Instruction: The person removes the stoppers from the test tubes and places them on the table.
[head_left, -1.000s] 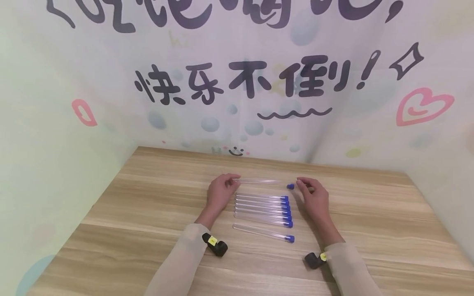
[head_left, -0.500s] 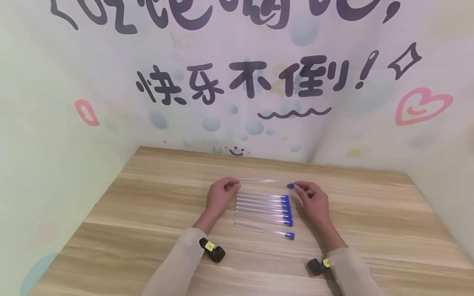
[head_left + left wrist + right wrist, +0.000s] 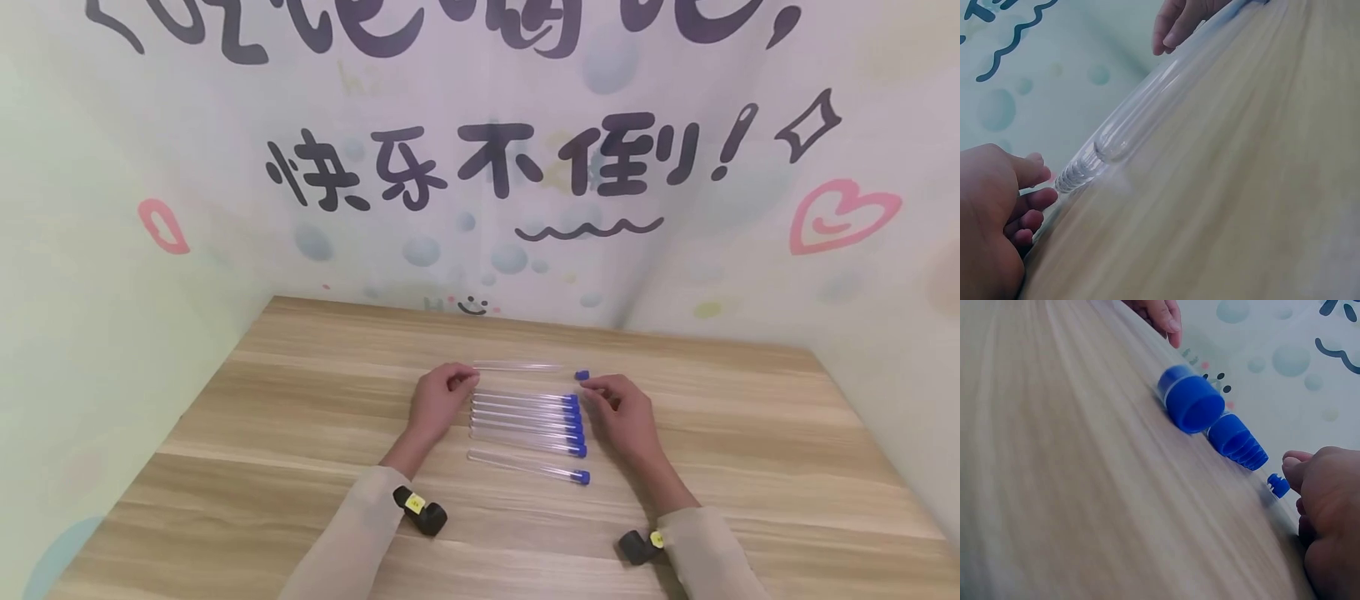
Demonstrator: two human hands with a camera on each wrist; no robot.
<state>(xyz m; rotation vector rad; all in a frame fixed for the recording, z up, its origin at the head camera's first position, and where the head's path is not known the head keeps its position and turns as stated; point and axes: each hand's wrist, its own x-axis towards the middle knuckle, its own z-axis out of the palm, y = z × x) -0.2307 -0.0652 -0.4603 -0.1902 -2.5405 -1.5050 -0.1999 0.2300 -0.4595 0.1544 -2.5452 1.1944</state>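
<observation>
Several clear test tubes with blue caps lie side by side on the wooden table, their capped ends to the right. One capped test tube lies a little apart, nearer the body. Beyond the row is an uncapped test tube, and just off its right end sits a loose blue cap. My left hand has its fingertips right at the left end of the uncapped tube, fingers loosely bent. My right hand is beside the loose cap, its fingertips right by it and its fingers relaxed.
The wooden table runs back to a printed wall cloth. Light sleeves cover both forearms, with small black wrist cameras at the cuffs.
My right hand has come in from the right toward the loose cap, and its fingertips are now on the near side of it. The left hand has drawn slightly toward the body.
</observation>
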